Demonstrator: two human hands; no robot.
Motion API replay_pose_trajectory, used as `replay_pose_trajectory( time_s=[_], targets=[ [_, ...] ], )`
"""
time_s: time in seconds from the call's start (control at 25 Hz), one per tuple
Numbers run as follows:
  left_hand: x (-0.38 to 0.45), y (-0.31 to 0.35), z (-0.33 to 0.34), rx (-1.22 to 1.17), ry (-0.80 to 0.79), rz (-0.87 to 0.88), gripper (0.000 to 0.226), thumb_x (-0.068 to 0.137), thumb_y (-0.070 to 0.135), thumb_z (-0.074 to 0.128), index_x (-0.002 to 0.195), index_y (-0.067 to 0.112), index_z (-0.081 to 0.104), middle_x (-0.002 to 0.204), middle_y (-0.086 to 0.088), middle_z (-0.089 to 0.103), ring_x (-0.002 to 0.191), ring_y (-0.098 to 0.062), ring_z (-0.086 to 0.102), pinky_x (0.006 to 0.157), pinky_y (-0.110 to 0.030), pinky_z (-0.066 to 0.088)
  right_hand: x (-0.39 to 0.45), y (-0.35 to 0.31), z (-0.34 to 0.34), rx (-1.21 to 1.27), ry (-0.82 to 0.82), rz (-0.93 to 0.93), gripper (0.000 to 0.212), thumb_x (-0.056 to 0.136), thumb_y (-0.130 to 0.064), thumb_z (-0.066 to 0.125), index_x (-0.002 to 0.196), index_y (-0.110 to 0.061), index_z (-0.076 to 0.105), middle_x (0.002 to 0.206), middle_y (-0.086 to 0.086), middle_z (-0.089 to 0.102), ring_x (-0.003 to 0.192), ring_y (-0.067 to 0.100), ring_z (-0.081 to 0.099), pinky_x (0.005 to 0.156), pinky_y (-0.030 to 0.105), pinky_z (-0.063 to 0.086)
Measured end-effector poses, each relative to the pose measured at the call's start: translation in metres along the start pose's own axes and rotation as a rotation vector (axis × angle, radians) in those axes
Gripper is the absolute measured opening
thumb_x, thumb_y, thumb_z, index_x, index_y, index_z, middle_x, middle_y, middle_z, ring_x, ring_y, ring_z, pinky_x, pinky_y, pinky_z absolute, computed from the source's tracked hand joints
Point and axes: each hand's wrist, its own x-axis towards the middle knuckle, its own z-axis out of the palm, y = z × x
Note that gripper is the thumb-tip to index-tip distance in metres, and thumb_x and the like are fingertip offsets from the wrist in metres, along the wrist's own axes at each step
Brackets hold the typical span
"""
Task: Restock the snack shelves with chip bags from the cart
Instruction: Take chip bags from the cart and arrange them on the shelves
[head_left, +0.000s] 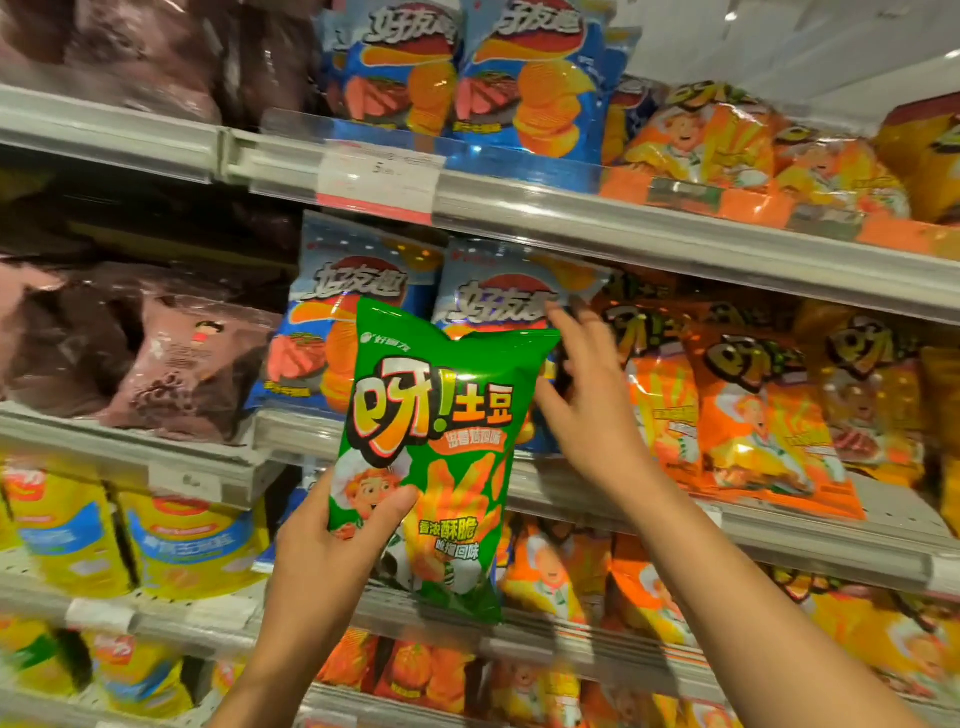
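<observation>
One green chip bag (431, 457); two hands.

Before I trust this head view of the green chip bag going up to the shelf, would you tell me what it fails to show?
- The cart: outside the frame.
- Price label print: blurred, unreadable.
- Dark bags at left: motion blur hides their print.
- Space behind the blue bags: hidden by the green chip bag and right hand.
- Left hand fingers: behind the bag; only its thumb shows.

Green chip bag (436, 441); blue bags (498, 306); orange bags (753, 410); maroon bags (171, 364).
</observation>
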Motion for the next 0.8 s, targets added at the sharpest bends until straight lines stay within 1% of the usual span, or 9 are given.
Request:
replay_pose_trajectory(
  time_s=[0.08, 0.16, 0.24, 0.28, 0.36, 0.56, 0.64, 0.72, 0.8],
  targets=[
    [0.0, -0.002, 0.019, -0.027, -0.009, -0.011, 0.046, 0.067, 0.066, 0.072, 0.107, 0.043, 0.07, 0.095, 0.014, 0.075, 0.091, -0.003, 0.069, 0.079, -0.033, 0.053, 0.017, 0.004, -0.007, -0.05, -0.18, 0.038, 0.07, 0.092, -0.001, 0.063, 0.155, -0.016, 0.035, 0.163, 0.012, 0.024, 0.15, 0.024, 0.028, 0.121, 0.026, 0.026],
    [0.0, -0.003, 0.036, -0.029, -0.009, -0.008, 0.044, 0.066, 0.066, 0.072, 0.102, 0.041, 0.071, 0.089, 0.013, 0.075, 0.083, -0.002, 0.069, 0.072, -0.029, 0.057, 0.025, 0.007, -0.02, -0.066, -0.229, 0.054, 0.071, 0.09, 0.001, 0.065, 0.153, -0.015, 0.038, 0.162, 0.013, 0.027, 0.15, 0.024, 0.027, 0.115, 0.012, 0.02],
    [-0.003, -0.004, 0.054, -0.028, -0.029, 0.011, 0.041, 0.068, 0.064, 0.072, 0.098, 0.038, 0.071, 0.085, 0.012, 0.075, 0.079, -0.004, 0.07, 0.069, -0.024, 0.059, 0.017, 0.015, -0.039, -0.011, -0.13, 0.037, 0.065, 0.089, 0.005, 0.065, 0.149, -0.01, 0.045, 0.151, 0.015, 0.04, 0.143, 0.025, 0.037, 0.119, 0.026, 0.03],
    [-0.006, -0.003, 0.064, -0.031, -0.042, 0.033, 0.036, 0.07, 0.063, 0.072, 0.096, 0.038, 0.071, 0.084, 0.012, 0.075, 0.077, -0.003, 0.069, 0.067, -0.02, 0.057, 0.006, 0.022, -0.051, -0.005, -0.047, 0.012, 0.06, 0.089, 0.006, 0.064, 0.145, -0.007, 0.049, 0.143, 0.014, 0.046, 0.137, 0.024, 0.043, 0.116, 0.037, 0.037],
    [-0.013, 0.005, 0.084, -0.002, -0.055, 0.087, 0.026, 0.073, 0.061, 0.07, 0.091, 0.043, 0.069, 0.083, 0.016, 0.073, 0.072, 0.002, 0.067, 0.06, -0.01, 0.051, -0.024, 0.036, -0.076, 0.005, 0.084, -0.001, 0.048, 0.092, 0.003, 0.062, 0.139, -0.006, 0.054, 0.135, 0.01, 0.053, 0.131, 0.021, 0.049, 0.109, 0.045, 0.043],
    [-0.035, 0.037, 0.169, 0.057, -0.163, 0.185, 0.016, 0.078, 0.057, 0.064, 0.093, 0.056, 0.062, 0.079, 0.022, 0.068, 0.061, 0.006, 0.059, 0.054, -0.005, 0.042, -0.102, 0.069, -0.148, 0.248, 0.145, 0.232, 0.033, 0.103, -0.022, 0.055, 0.137, -0.022, 0.055, 0.132, -0.012, 0.064, 0.125, 0.005, 0.058, 0.106, 0.041, 0.048],
    [-0.052, 0.054, 0.217, 0.04, -0.201, 0.185, 0.022, 0.075, 0.052, 0.069, 0.096, 0.055, 0.062, 0.082, 0.025, 0.068, 0.065, 0.008, 0.061, 0.056, -0.002, 0.041, -0.129, 0.085, -0.181, 0.358, 0.089, 0.303, 0.05, 0.097, -0.043, 0.06, 0.144, -0.032, 0.044, 0.13, -0.025, 0.064, 0.123, -0.005, 0.058, 0.101, 0.026, 0.051],
    [-0.071, 0.066, 0.268, -0.037, -0.234, 0.158, 0.032, 0.069, 0.049, 0.075, 0.099, 0.052, 0.063, 0.086, 0.027, 0.07, 0.072, 0.009, 0.065, 0.058, 0.0, 0.042, -0.153, 0.107, -0.214, 0.381, 0.057, 0.356, 0.08, 0.085, -0.055, 0.07, 0.151, -0.043, 0.027, 0.126, -0.045, 0.056, 0.118, -0.015, 0.056, 0.09, 0.014, 0.051],
    [-0.093, 0.077, 0.32, -0.148, -0.303, 0.066, 0.047, 0.062, 0.05, 0.077, 0.108, 0.046, 0.064, 0.09, 0.021, 0.075, 0.076, 0.005, 0.069, 0.06, -0.003, 0.047, -0.174, 0.136, -0.251, 0.364, 0.062, 0.393, 0.102, 0.074, -0.052, 0.079, 0.153, -0.054, 0.016, 0.136, -0.043, 0.049, 0.124, -0.013, 0.053, 0.093, 0.018, 0.052]
  ],
)
